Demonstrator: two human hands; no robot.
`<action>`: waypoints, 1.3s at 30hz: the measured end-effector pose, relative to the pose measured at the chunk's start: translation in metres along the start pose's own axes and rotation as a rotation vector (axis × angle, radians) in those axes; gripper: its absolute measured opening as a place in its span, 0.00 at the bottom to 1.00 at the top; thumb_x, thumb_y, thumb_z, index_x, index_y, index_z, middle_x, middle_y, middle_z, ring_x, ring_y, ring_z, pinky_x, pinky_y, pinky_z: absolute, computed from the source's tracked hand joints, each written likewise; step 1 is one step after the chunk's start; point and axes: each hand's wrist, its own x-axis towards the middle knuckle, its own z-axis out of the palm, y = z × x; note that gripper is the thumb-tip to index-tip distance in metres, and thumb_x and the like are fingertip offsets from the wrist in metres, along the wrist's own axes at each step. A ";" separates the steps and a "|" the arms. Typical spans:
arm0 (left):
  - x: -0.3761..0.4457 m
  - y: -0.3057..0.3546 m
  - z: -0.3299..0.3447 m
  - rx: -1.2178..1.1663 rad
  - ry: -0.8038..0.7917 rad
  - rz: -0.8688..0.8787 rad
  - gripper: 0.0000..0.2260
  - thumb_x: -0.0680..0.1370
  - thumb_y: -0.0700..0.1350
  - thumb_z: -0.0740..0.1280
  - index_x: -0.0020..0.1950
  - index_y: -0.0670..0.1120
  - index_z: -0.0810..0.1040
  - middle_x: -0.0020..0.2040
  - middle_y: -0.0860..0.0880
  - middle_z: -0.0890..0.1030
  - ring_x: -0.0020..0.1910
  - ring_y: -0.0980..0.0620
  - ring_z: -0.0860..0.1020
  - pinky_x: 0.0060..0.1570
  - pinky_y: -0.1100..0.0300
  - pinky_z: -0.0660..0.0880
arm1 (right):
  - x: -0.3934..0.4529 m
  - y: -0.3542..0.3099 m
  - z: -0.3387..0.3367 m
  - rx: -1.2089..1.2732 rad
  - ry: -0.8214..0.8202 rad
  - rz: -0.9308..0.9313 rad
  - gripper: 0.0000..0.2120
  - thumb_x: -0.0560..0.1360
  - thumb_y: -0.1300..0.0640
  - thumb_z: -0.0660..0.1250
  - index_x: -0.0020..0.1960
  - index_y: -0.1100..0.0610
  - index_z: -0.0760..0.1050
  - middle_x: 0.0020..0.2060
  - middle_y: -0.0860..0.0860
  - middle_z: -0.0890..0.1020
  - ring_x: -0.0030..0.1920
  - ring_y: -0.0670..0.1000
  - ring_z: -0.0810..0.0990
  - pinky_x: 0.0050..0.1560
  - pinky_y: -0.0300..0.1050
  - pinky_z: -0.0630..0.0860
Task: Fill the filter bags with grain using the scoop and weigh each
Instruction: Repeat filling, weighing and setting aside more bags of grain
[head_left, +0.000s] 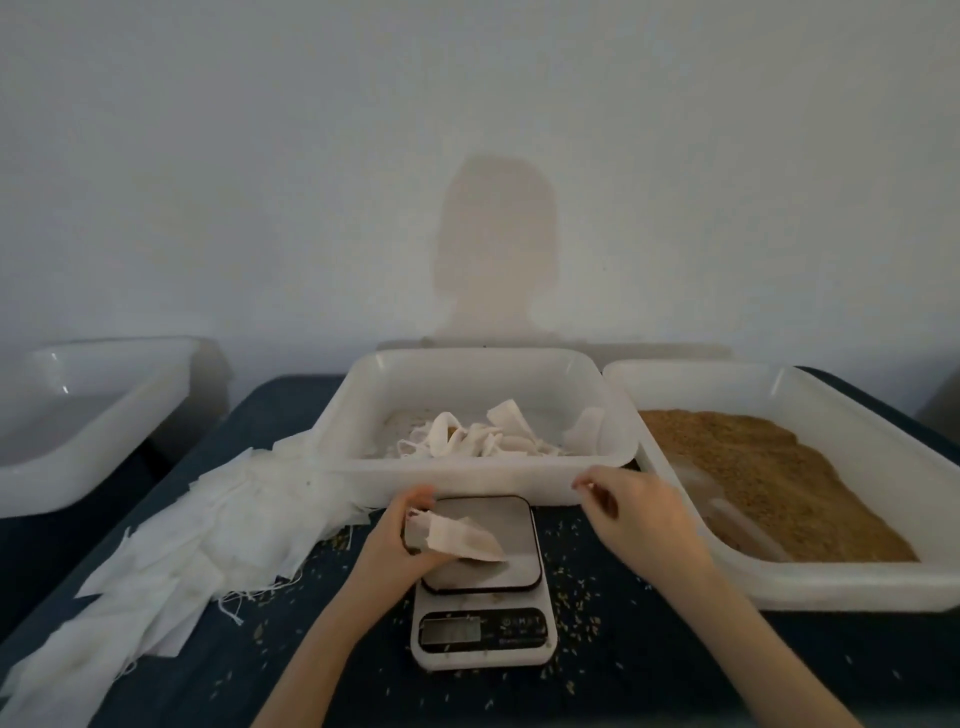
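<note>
My left hand (402, 540) has its fingers curled round a filter bag (457, 538), mouth end in my grip, the rest lying over the platform of the scale (483, 582) at about six o'clock on the table. My right hand (631, 512) hovers at four o'clock, near the front wall of the middle tub, fingers loosely bent; thumb and forefinger look close together, but I cannot tell whether they pinch a drawstring or nothing at all.

The grain (769, 478) fills the tub (857, 582) at two o'clock. I cannot make out the scoop clearly; a pale shape at the near left of the grain may be it. Finished bags (467, 436) lie in the middle tub (467, 486) at twelve, flat empty bags (171, 545) are fanned out at nine, and another tub (78, 467) sits at ten.

What could go wrong, as I judge it: while I hold the bag, my hand adds or lifts weight, so the reading would be false. The bag's mouth looks unclosed, so tipping it would spill more grain among the loose kernels (571, 582) already scattered round the scale, some of which could creep under the platform.

The scale's display (451, 631) and button markings are too blurred to read; no brand is legible anywhere.
</note>
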 end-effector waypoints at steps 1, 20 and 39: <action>-0.002 -0.002 -0.003 -0.066 -0.014 -0.005 0.26 0.69 0.45 0.75 0.60 0.61 0.67 0.57 0.57 0.72 0.53 0.61 0.75 0.48 0.66 0.74 | -0.001 -0.001 0.013 0.014 -0.026 0.016 0.05 0.77 0.51 0.65 0.47 0.47 0.80 0.33 0.39 0.76 0.30 0.36 0.72 0.30 0.27 0.65; -0.007 -0.036 -0.011 -0.535 0.109 -0.214 0.09 0.78 0.47 0.61 0.53 0.49 0.79 0.50 0.47 0.83 0.53 0.46 0.80 0.53 0.51 0.74 | -0.012 0.032 0.087 0.384 -0.155 0.416 0.10 0.78 0.54 0.65 0.42 0.41 0.77 0.31 0.44 0.81 0.36 0.37 0.79 0.35 0.32 0.71; 0.005 0.035 0.005 -0.087 0.180 0.165 0.08 0.76 0.37 0.65 0.50 0.50 0.74 0.33 0.52 0.79 0.31 0.61 0.75 0.33 0.71 0.71 | 0.024 -0.071 0.035 0.216 -0.144 0.021 0.20 0.70 0.31 0.54 0.37 0.44 0.74 0.31 0.41 0.77 0.33 0.39 0.75 0.32 0.31 0.70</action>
